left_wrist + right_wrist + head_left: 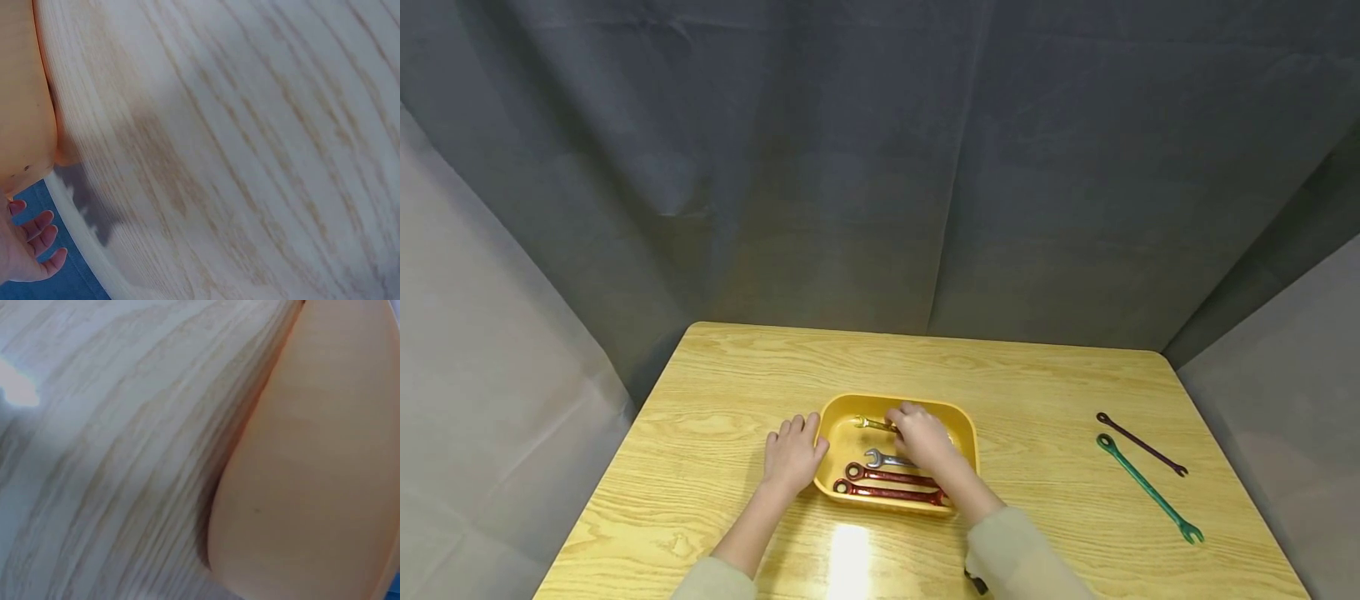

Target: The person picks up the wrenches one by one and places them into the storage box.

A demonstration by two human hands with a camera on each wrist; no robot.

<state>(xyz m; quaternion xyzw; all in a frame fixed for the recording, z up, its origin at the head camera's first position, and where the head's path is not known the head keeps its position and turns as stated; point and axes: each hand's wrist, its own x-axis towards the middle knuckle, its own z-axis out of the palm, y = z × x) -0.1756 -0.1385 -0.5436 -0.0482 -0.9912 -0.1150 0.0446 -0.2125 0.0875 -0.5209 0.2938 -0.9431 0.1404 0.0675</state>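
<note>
Right hand (922, 437) reaches into the yellow tray (842, 442), fingers curled round the gold wrench (874, 424), whose far end is hidden; left hand (792, 457) touches the tray's left rim, fingers extended; nearer the person, inside the tray, lie the silver wrench (891, 460) and two red wrenches (891, 493), all partly under the right hand or forearm; well to the right on the wooden table (1037, 400), the purple wrench (1142, 444) and green wrench (1142, 482) lie apart, untouched; tally: four wrenches in tray, two outside; judged partway, gold wrench in hand, not yet settled.
</note>
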